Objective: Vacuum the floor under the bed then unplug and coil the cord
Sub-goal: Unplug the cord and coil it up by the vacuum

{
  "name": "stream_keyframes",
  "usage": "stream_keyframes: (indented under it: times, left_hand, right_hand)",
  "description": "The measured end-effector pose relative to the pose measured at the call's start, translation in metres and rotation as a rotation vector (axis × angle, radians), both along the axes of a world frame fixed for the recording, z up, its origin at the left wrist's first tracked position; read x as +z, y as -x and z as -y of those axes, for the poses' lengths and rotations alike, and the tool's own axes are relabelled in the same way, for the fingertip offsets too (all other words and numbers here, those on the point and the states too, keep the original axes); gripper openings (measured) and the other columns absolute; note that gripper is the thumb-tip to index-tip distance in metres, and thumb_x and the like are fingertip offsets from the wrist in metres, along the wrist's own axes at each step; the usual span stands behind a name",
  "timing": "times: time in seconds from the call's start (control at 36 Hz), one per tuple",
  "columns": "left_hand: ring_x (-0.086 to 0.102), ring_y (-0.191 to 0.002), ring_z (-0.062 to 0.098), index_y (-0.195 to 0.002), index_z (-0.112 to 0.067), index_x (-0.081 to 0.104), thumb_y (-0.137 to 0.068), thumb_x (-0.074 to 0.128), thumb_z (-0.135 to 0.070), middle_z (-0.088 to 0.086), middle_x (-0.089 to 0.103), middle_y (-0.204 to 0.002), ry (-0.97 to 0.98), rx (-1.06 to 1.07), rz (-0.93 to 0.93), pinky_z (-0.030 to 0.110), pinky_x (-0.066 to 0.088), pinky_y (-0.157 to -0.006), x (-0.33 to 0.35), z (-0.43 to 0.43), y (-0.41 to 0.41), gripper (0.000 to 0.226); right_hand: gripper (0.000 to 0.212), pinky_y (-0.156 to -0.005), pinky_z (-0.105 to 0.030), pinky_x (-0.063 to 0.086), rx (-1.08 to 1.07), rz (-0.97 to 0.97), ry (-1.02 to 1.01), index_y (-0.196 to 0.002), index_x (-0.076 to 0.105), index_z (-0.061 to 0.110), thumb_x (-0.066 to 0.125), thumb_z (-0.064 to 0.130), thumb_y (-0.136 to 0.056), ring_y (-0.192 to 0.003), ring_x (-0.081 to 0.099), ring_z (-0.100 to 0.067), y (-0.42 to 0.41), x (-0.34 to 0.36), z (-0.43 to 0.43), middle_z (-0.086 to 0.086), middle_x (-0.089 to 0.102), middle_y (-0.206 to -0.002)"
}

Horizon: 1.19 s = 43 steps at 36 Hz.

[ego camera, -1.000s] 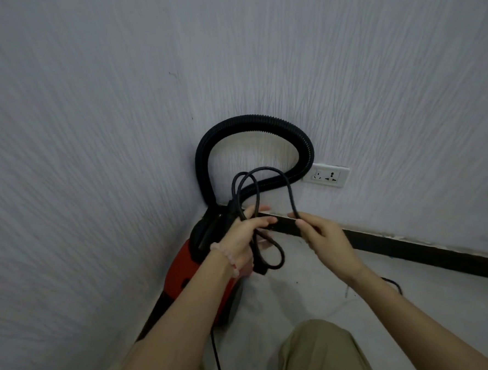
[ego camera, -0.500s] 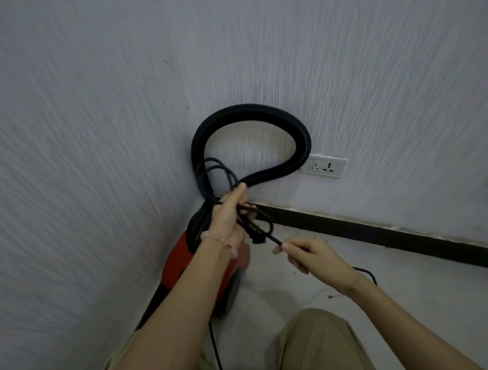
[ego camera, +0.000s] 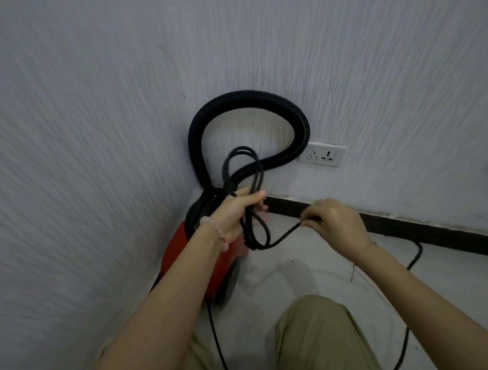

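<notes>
A red and black vacuum cleaner [ego camera: 183, 243] stands in the room corner, its ribbed black hose [ego camera: 263, 96] looping up against the wall. My left hand [ego camera: 236, 214] is closed around several loops of the black power cord [ego camera: 257, 232], held in front of the vacuum. My right hand [ego camera: 335, 222] pinches the cord's free run a short way to the right of the coil. The rest of the cord trails over the floor behind my right wrist and down past my knees. No plug shows in the white wall socket [ego camera: 322, 155].
Textured white walls meet at the corner, with a dark skirting board [ego camera: 411, 229] along the right wall. The floor [ego camera: 299, 270] is pale. My knees in khaki trousers [ego camera: 312, 338] fill the bottom middle.
My right hand has risen and moved right, drawing out a length of cord. The coil in my left hand stands taller with one more loop.
</notes>
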<state>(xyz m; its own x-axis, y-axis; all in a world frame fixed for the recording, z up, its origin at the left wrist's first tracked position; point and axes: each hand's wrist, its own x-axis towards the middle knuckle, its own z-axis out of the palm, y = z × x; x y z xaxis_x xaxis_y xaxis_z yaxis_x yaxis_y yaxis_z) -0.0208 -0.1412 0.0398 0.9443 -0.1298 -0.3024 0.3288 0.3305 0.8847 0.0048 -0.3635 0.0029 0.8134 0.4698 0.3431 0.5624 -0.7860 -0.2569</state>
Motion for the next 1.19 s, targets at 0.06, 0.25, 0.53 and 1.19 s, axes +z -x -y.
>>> stream_keyframes:
  times: [0.06,0.25,0.53,1.19]
  left_hand:
    - [0.061,-0.103,0.016,-0.102,-0.009,0.067,-0.090,0.060,-0.013,0.006,0.066,-0.100,-0.103,-0.074,0.000,0.045,0.050,-0.095,-0.001,0.007,0.003,0.014]
    - [0.061,-0.097,0.010,-0.093,-0.017,0.067,-0.082,0.065,-0.003,-0.001,0.066,-0.094,-0.453,-0.224,0.179,0.025,0.046,-0.094,-0.007,0.029,0.009,0.018]
    - [0.061,-0.092,0.015,-0.102,-0.007,0.067,-0.077,0.070,-0.019,0.006,0.067,-0.095,-0.732,-0.414,0.185,0.026,0.047,-0.087,-0.013,0.020,0.004,0.028]
    - [0.067,-0.084,0.020,-0.092,-0.003,0.061,-0.085,0.053,0.011,0.011,0.068,-0.087,-0.001,0.156,-0.043,0.032,0.056,-0.080,-0.012,0.022,-0.011,0.018]
  right_hand:
    - [0.005,-0.062,-0.025,0.039,0.040,0.003,-0.030,-0.083,0.072,0.019,0.072,0.023,-0.080,-0.080,0.059,-0.019,0.002,0.010,-0.005,0.001,0.068,-0.081]
    - [0.007,-0.078,-0.024,0.048,0.191,-0.265,-0.243,-0.090,0.062,0.014,0.066,0.011,-0.086,-0.088,0.062,-0.014,0.012,0.032,-0.022,-0.001,0.069,-0.094]
    - [0.022,-0.068,-0.028,0.052,0.074,-0.567,-0.440,-0.086,0.063,0.018,0.078,0.027,-0.073,-0.073,0.062,-0.016,0.012,0.017,0.006,-0.005,0.065,-0.078]
    - [0.033,-0.070,-0.037,0.048,-0.391,-0.383,-0.651,-0.113,0.059,0.008,0.035,0.028,-0.102,-0.075,0.059,-0.026,-0.008,0.011,-0.051,-0.009,0.060,-0.079]
